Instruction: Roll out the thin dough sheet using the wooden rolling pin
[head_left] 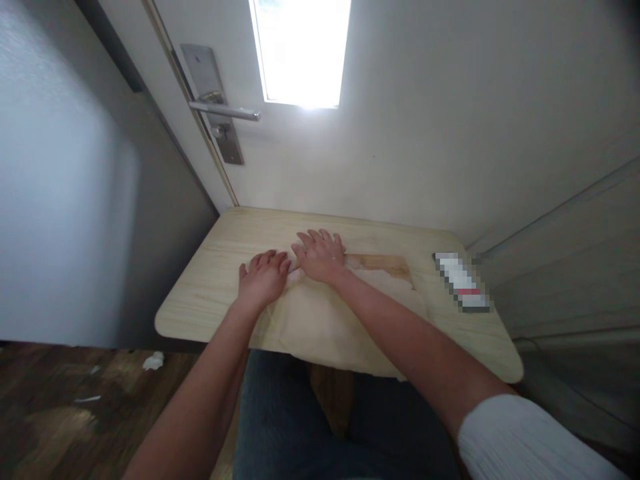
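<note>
1. Door (pixel 400 133): pale, shut, directly behind the desk; a bright glass pane sits high in it.
2. Desk (pixel 220 267): small, light wood grain, rounded corners, pushed up against the door.
3. Cloth (pixel 320 320): beige, lies flat across the middle of the desk, its near edge hanging over the front. A brown patch shows at its far right corner.
4. Right hand (pixel 320 257): palm down, fingers spread wide, pressed flat on the far left part of the cloth; grips nothing.
5. Left hand (pixel 263 277): also flat and wide, fingers pointing toward the door, just beside the right hand at the cloth's left edge; grips nothing.
6. Blurred oblong object (pixel 463 281): white with a red band, on the desk's right side, apart from the cloth. Cannot tell what it is.
7. Lever handle (pixel 225 110): metal, on the door's left edge.
8. White scrap (pixel 153 361): on the wooden floor, left of the desk.
</note>
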A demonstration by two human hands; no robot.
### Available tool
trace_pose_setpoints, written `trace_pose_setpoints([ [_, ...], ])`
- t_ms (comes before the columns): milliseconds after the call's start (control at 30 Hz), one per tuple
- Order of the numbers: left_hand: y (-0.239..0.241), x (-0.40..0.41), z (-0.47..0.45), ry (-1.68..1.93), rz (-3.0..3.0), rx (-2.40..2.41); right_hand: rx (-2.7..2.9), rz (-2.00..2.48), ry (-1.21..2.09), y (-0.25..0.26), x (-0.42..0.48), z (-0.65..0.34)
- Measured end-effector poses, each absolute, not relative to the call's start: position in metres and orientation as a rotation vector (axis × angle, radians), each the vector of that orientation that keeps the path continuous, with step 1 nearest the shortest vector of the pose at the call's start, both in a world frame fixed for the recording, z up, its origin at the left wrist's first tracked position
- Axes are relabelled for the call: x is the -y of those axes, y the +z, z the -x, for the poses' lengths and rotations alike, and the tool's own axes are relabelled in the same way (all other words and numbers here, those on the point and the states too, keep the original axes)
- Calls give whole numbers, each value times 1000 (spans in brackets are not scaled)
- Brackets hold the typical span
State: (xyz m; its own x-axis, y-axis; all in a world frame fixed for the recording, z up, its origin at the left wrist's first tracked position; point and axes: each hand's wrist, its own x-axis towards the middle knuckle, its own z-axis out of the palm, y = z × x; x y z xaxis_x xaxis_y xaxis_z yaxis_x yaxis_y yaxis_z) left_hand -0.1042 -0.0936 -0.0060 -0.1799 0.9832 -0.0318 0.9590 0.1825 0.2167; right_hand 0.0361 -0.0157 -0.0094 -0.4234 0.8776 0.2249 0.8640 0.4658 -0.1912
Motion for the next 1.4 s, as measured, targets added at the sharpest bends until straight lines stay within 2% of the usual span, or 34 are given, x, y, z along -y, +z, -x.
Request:
trace_pose_setpoints([
  [300,-9,145,67,484,-2170,-2363,2415,1455,8,-15,59,-82],
  [533,-10,173,50,550,-2184,-2332,2409,1435,-34,-24,87,-115],
  [967,-7,124,74,385,-2076,-2403,2368,1513,-4,-19,43,-75],
  [1400,-7,73,106,217,-1868,-2268,2392,1530,-2,-16,11,-52],
])
